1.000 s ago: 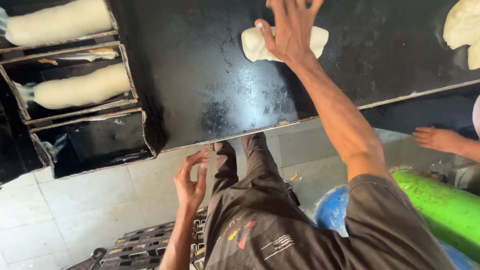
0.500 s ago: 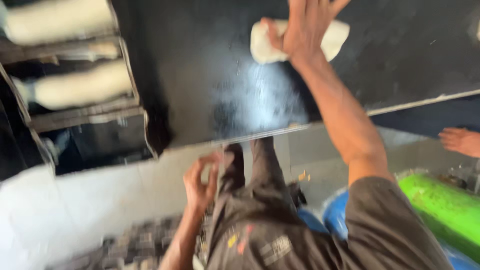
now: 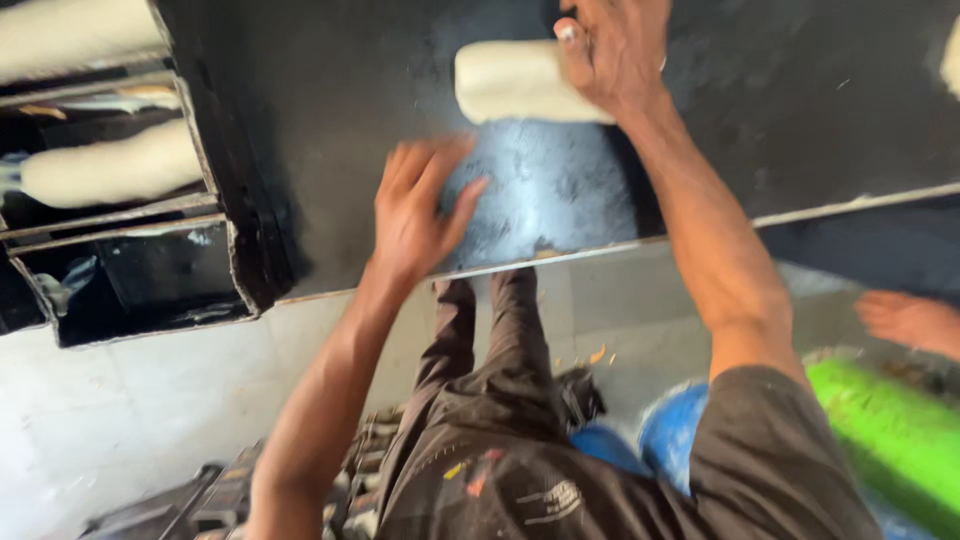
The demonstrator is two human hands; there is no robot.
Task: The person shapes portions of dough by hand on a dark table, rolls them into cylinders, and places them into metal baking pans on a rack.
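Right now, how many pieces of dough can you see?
4. One roll of dough on the black table under the right hand; two in baking tins at left, upper and lower; one sliver at the right edge. Others may lie out of frame.

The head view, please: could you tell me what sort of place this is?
Probably a bakery or bread workshop. The right hand rests on a dough piece on a black worktable, and long black tins beside it hold dough loaves.
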